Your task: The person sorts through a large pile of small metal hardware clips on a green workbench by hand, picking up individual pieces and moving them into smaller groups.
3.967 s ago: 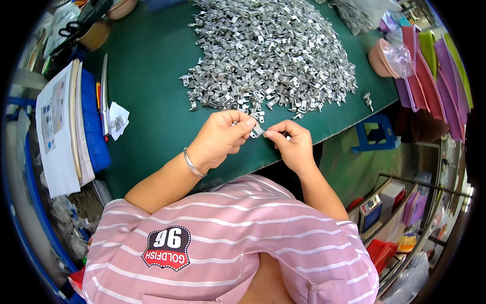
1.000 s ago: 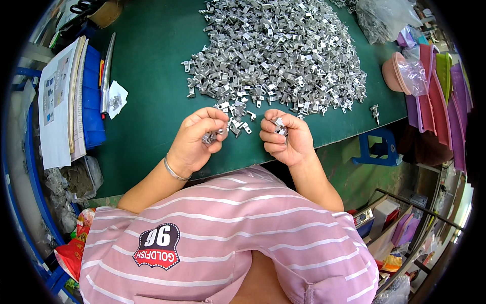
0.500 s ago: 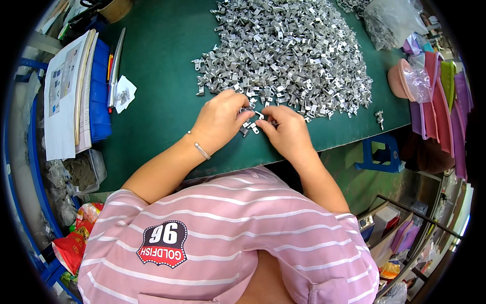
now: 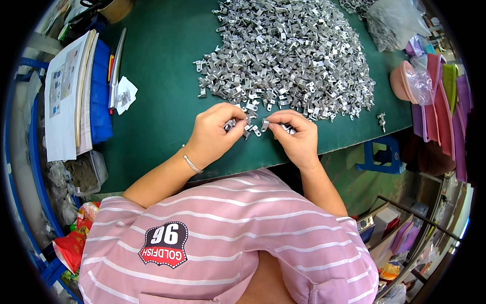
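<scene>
At the near edge of the green table (image 4: 162,71), the left hand (image 4: 215,134) and right hand (image 4: 296,137) each pinch a small metal clip (image 4: 265,124) in closed fingers, just before the silvery clip heap (image 4: 288,55). Stacked papers on blue folders (image 4: 76,91) line the left edge; bare mat lies between.

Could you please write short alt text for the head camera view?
Seen from above, a person's left hand and right hand each pinch small metal clips at the near edge of a large clip pile on a green table.
</scene>
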A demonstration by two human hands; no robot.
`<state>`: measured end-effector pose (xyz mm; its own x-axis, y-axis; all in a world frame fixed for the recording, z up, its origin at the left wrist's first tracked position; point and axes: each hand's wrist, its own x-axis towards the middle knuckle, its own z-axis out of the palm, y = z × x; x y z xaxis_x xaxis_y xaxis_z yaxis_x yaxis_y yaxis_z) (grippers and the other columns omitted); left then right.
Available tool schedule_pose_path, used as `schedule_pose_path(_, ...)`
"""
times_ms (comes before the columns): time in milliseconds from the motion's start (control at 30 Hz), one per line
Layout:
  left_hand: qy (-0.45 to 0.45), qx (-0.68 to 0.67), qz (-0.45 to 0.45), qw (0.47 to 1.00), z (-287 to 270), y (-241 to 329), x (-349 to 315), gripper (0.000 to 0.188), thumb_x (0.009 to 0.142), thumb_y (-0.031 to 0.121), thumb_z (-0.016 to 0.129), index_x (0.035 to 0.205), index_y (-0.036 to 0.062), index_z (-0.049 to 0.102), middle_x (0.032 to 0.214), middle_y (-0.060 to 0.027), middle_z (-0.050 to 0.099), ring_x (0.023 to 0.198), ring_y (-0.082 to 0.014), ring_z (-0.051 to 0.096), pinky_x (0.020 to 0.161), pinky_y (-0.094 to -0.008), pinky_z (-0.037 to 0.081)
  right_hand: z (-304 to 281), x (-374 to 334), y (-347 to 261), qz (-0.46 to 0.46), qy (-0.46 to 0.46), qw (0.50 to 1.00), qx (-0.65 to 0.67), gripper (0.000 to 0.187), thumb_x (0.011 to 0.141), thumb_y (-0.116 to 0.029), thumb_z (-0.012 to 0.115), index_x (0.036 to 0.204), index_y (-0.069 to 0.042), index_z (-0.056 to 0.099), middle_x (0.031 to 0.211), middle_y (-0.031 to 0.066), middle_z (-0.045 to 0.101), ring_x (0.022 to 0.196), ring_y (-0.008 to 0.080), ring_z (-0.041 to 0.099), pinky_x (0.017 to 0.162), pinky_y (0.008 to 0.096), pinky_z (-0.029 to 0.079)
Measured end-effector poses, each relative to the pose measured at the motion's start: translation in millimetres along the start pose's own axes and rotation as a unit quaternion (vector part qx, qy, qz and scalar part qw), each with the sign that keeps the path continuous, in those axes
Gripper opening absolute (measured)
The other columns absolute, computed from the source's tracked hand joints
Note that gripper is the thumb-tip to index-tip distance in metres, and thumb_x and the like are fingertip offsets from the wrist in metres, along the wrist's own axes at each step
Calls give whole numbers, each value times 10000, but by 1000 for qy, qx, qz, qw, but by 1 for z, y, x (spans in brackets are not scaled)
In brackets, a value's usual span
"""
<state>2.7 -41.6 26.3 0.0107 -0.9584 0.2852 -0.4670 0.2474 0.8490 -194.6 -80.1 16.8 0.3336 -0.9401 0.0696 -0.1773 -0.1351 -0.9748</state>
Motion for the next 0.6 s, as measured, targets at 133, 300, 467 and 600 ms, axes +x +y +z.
schedule_pose_path(133, -36, 60, 68, 995, -3, -10, -6, 142, 705, -46, 671, 817, 33, 635, 820, -83, 627, 730, -208, 623, 621, -292, 503, 2, 0, -1, -28, 1, 999, 33, 93, 755, 26, 662, 843, 4, 682, 861, 80, 662, 777, 157, 626, 684, 250, 496)
schedule_pose_path(300, -45, 33, 28, 998, -9, -9, -10, 135, 715, -34, 668, 830, 31, 639, 831, -88, 628, 723, -219, 619, 625, -309, 500, -8, -2, 4, 102, -63, 955, 271, 104, 795, 27, 622, 893, -1, 643, 860, 110, 644, 640, 118, 581, 469, 182, 400)
schedule_pose_path(467, -41, 28, -60, 997, -9, -4, -9, 143, 746, 35, 687, 881, 16, 642, 826, -103, 625, 697, -226, 608, 613, -313, 488, -11, 6, -7, 203, -145, 798, 549, 175, 849, -18, 558, 1024, -18, 571, 798, 135, 618, 586, 118, 546, 392, 168, 306)
schedule_pose_path(600, -67, 55, -34, 996, -1, -6, -9, 179, 748, 63, 703, 908, 13, 641, 808, -110, 614, 684, -239, 600, 605, -318, 479, 11, 21, -12, 31, -111, 992, -48, 142, 847, -132, 607, 917, -12, 635, 796, 98, 650, 649, 175, 605, 534, 280, 473)
